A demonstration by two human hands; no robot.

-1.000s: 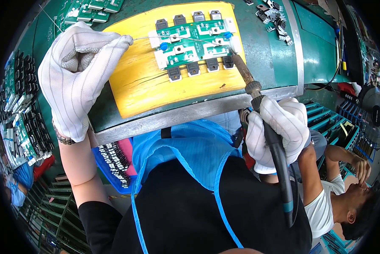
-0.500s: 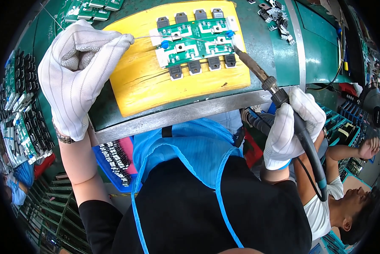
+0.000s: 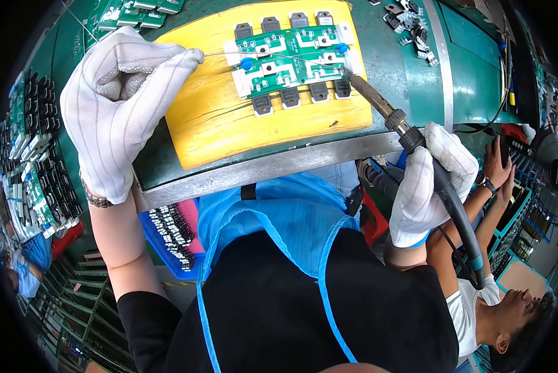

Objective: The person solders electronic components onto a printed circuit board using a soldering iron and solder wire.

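Observation:
A green circuit board (image 3: pixel 285 60) lies on a yellow block (image 3: pixel 217 127), with black transistors (image 3: pixel 290 97) along its two long edges and blue round components on top. My gloved left hand (image 3: pixel 120 99) pinches a thin solder wire (image 3: pixel 220 53) between thumb and fingertips; the wire runs across the board to its right end. My gloved right hand (image 3: pixel 431 180) is closed around a soldering iron (image 3: pixel 409 135). The iron's tip is at the board's lower right corner, close to the wire's end; whether they touch is too small to tell.
More circuit boards (image 3: pixel 148 15) are stacked at the far left, with rows of assembled boards (image 3: pixel 40 155) at left. Loose transistors (image 3: pixel 409 28) lie at the far right. A blue bin (image 3: pixel 189 267) of parts sits below the metal table edge (image 3: pixel 273 165). A co-worker (image 3: pixel 478 304) is at right.
The iron's tip and the solder wire stay at the board's right end, with only slight shifts. The whole view has drifted a little. The co-worker's hands have moved toward the bench at right.

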